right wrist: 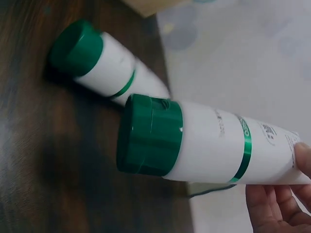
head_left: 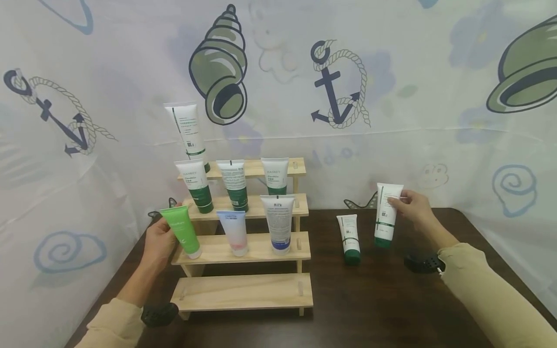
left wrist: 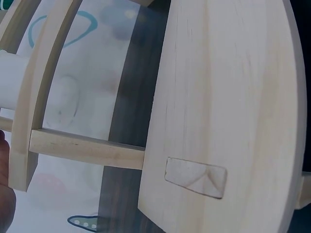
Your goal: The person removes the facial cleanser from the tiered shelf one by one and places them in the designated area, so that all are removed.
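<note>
My right hand (head_left: 415,208) pinches a white squeeze tube (head_left: 387,212) with a green cap near its top, holding it cap-down above the dark table. In the right wrist view, the thumb and fingers (right wrist: 272,206) grip its far end. Beside it a similar white tube (head_left: 348,237) stands on the table. At the left, my left hand (head_left: 158,239) grips a green tube (head_left: 180,229) on the rack's second step from the bottom; its fingers are partly hidden behind the tube. The left wrist view shows mostly bare wood, with the hand (left wrist: 5,187) cut off at the edge.
A stepped wooden rack (head_left: 243,292) stands on the dark table (head_left: 370,299). Its upper steps hold several tubes, among them a pink-and-blue one (head_left: 235,232), a grey-white one (head_left: 278,222) and a tall white one (head_left: 187,128). A patterned curtain (head_left: 278,87) hangs behind.
</note>
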The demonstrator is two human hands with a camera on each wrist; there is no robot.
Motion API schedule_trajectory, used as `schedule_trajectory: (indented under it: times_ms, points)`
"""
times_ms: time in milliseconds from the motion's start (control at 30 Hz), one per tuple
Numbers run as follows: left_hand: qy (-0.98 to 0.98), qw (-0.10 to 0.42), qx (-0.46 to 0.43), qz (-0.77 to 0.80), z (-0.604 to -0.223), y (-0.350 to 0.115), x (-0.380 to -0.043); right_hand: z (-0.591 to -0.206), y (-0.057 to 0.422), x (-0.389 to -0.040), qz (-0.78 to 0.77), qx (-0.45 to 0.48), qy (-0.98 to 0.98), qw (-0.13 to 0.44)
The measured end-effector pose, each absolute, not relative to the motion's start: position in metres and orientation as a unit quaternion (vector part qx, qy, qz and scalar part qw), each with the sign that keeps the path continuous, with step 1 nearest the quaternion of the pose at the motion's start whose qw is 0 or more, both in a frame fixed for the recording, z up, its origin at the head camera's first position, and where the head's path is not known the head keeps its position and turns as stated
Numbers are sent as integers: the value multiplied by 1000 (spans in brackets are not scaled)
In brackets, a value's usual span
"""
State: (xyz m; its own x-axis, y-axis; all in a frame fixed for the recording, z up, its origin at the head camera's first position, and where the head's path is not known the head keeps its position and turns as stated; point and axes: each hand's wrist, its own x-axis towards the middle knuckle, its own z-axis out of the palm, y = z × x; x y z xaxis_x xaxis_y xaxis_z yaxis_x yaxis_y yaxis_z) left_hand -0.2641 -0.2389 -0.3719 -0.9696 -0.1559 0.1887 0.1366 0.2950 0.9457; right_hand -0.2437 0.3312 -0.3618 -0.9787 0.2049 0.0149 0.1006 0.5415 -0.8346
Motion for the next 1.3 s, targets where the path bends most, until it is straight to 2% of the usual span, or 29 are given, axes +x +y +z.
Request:
schedule_trajectory:
  times_ms: [167,367,700,1300]
  points:
    - [-796,122,5,-593,-372,-239,-264,-384,339,-248,465,-94,-880,14]
    - [-796,120,8,-593,-373,-238,-264,-406,342,-252,473,-100,-875,-10]
    - [-790,118,2,-601,-373,-239,-265,-422,340,-257,469,-122,-873,-56]
    - [-787,119,6,-605,-375,-239,-264,-443,336,-273,480,-151,-861,-72]
